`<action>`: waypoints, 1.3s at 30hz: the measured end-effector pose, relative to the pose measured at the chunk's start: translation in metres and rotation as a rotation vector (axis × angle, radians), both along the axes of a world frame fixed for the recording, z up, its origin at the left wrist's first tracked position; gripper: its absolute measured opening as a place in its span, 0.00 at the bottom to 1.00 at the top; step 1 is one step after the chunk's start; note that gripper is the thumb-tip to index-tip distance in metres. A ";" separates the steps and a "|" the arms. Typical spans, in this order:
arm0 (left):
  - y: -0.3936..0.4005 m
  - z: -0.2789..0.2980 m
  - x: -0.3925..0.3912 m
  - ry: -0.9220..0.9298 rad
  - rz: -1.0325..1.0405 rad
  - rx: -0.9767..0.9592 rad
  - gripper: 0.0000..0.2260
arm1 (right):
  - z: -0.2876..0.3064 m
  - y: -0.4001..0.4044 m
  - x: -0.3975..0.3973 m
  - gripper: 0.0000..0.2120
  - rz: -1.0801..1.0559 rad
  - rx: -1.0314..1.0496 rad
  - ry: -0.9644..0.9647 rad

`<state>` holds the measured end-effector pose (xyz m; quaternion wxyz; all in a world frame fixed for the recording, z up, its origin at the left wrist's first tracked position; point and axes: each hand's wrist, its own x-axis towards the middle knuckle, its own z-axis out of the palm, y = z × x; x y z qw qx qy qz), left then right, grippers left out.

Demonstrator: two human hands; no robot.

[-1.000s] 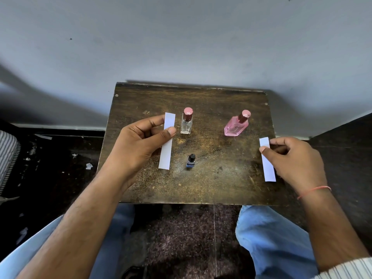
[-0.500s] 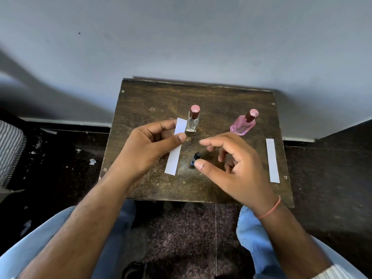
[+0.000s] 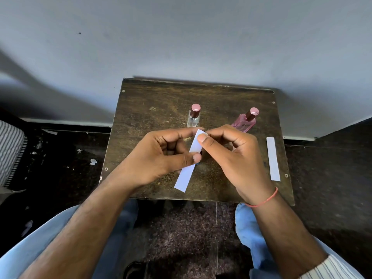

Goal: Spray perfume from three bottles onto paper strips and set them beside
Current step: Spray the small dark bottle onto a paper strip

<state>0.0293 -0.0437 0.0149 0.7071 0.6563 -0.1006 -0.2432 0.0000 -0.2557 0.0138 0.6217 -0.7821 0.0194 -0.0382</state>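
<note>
A white paper strip (image 3: 187, 174) is held above the middle of the small wooden table (image 3: 153, 109). My left hand (image 3: 161, 160) pinches its middle, and my right hand (image 3: 233, 158) pinches its top end. A clear bottle with a pink cap (image 3: 194, 116) stands behind my hands. To its right stands a pink bottle (image 3: 244, 121), partly hidden by my right hand. The small dark blue bottle is almost wholly hidden behind the strip and my fingers. A second paper strip (image 3: 273, 159) lies flat near the table's right edge.
The table stands against a pale wall (image 3: 181, 37). Dark floor with scraps of paper (image 3: 93, 161) lies to the left. My knees in light blue trousers (image 3: 249, 224) are under the table's near edge. A striped cushion (image 3: 10, 150) is at far left.
My right hand let go of the strip at the right edge, crossed to the middle and took the top end of the strip that my left hand holds. The view shifted slightly.
</note>
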 end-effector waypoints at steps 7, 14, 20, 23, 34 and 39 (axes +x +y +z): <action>0.013 0.000 0.005 0.021 0.034 -0.021 0.23 | 0.001 -0.006 0.002 0.06 0.092 0.011 0.027; 0.012 -0.005 0.011 0.066 0.204 -0.076 0.22 | -0.006 -0.031 -0.002 0.20 0.278 -0.370 0.055; 0.010 -0.009 0.013 0.083 0.207 -0.071 0.22 | -0.022 -0.022 -0.004 0.11 0.256 -0.450 0.102; 0.009 -0.012 0.013 0.085 0.204 -0.060 0.23 | -0.022 -0.026 -0.002 0.07 0.208 -0.187 0.237; 0.001 -0.014 0.010 0.080 0.161 -0.063 0.22 | 0.005 -0.019 -0.002 0.13 0.324 0.970 0.636; -0.002 -0.014 0.008 0.080 0.147 -0.067 0.24 | 0.008 -0.015 -0.002 0.16 0.319 1.013 0.672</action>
